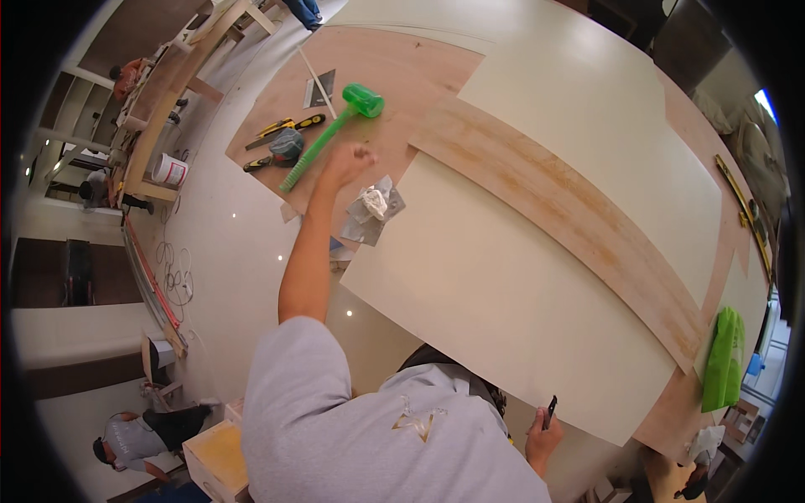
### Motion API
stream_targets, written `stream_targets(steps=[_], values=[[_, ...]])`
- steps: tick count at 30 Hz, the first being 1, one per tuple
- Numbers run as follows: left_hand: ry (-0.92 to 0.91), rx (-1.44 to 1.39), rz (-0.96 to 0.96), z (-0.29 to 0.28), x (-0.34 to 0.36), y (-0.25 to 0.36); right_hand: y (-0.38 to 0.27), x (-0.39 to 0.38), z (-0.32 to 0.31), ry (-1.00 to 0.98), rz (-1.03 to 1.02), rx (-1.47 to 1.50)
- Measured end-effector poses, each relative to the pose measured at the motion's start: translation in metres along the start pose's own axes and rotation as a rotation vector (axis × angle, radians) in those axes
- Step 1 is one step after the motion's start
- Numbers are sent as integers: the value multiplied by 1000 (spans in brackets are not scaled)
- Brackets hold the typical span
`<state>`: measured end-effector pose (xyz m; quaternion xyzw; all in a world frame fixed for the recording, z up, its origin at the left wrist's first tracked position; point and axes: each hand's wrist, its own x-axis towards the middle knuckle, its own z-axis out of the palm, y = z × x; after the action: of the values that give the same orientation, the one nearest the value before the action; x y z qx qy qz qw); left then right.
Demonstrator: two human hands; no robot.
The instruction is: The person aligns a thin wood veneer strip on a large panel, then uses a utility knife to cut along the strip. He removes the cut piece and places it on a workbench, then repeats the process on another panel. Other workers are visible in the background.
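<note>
My left hand [350, 163] is stretched out over the reddish board at the far left, its fingers curled in. Whether anything sits in them is hidden. Beside it lies a green mallet [364, 101], head pointing away. Just nearer is a crumpled white wad [375, 201] on grey sheet pieces [359, 228]. Low on the right, at the near edge of a pale panel [511, 293], my right hand [543, 440] grips a slim black tool [551, 407] whose tip points up; its exact kind is unclear.
A long wooden strip [570, 218] crosses the pale panels. Yellow-and-black hand tools [281, 127] and a dark rounded object [287, 146] lie left of the mallet. A spirit level [742, 205] and green bag [724, 359] are at right. Other people [147, 440] are around the room.
</note>
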<state>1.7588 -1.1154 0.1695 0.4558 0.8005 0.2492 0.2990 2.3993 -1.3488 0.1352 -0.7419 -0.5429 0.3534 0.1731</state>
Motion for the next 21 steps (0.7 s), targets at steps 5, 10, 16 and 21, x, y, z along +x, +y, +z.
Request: stream_targets(steps=[5, 10, 16, 21], values=[[171, 185, 170, 47, -115, -36, -8, -16, 27, 0, 14, 130], [710, 206, -74, 88, -181, -94, 6, -25, 48, -104, -164, 194], [377, -682, -495, 87, -176, -126, -25, -56, 74, -249, -31, 399], [329, -819, -472, 78, -152, -115, -87, -59, 107, -377, -105, 472]])
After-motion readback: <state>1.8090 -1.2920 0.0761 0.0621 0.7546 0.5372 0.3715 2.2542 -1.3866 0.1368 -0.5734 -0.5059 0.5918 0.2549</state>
